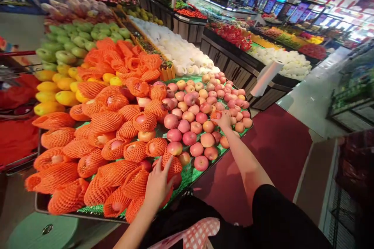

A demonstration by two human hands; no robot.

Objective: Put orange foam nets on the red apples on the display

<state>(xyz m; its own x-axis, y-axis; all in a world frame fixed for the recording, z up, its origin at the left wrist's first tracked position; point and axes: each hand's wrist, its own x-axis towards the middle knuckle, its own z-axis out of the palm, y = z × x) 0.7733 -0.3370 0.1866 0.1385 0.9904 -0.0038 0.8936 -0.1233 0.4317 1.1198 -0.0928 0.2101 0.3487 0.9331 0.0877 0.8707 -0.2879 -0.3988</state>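
My right hand (224, 120) reaches over the loose apples, its fingers closed around an apple in an orange foam net (215, 115). Bare red and yellowish apples (196, 127) surround it on the green mesh liner (188, 177). Nearer to me, my left hand (157, 184) has its fingers spread. Its fingertips rest at a netted apple (173, 163) by the front edge of the stand; whether they press on it I cannot tell. Fruit in orange foam nets (112, 175) lies in a heap left of this hand.
Yellow fruit (55, 89), green fruit (76, 42) and white-wrapped fruit (181, 46) lie farther back. A plastic bag roll (267, 78) stands at the neighbouring counter. A green round stool (43, 231) is at the lower left, and a shopping cart (17, 136) is at the left edge.
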